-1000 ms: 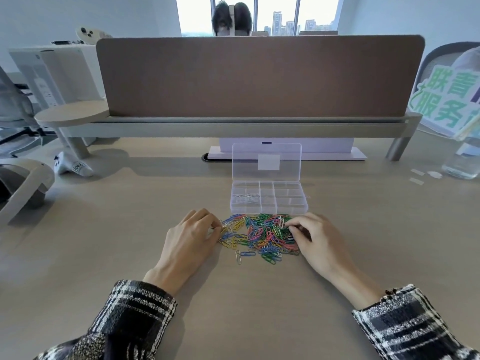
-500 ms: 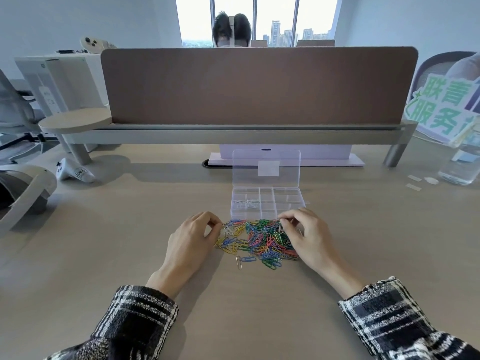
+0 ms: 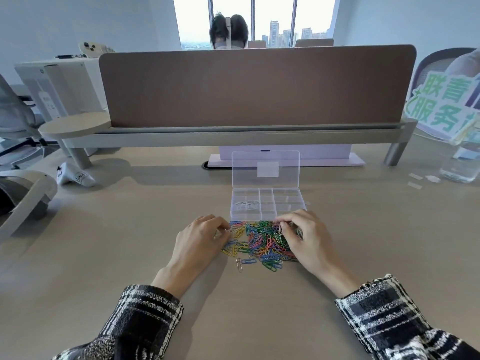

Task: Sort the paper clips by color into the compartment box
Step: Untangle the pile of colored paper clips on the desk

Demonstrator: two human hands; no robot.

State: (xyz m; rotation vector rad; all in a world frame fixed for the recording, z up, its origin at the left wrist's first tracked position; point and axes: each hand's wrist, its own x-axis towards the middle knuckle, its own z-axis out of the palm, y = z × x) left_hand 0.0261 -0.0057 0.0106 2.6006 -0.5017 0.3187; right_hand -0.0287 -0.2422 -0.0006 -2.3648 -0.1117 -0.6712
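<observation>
Head view: the heap of coloured paper clips [image 3: 259, 242] lies on the surface [image 3: 104, 242], touching the near edge of the open compartment box [image 3: 267, 203]. The left hand [image 3: 200, 240] and right hand [image 3: 309, 237] curl at its edges, fingertips among clips; whether either pinches one, I cannot tell.

Only really readable thing is the white placard [image 3: 441, 105] off to the right: big green Chinese characters, 联青 on top and 服务 below, with more cut off at the frame edge. The white controller [image 3: 75, 176] on the left of the table [image 3: 130, 229] has some handwritten scrawl, and the white carton [image 3: 52, 92] behind has tiny print, both too small to read. The sticker [image 3: 267, 169] on the compartment box [image 3: 267, 162] lid looks blank.
</observation>
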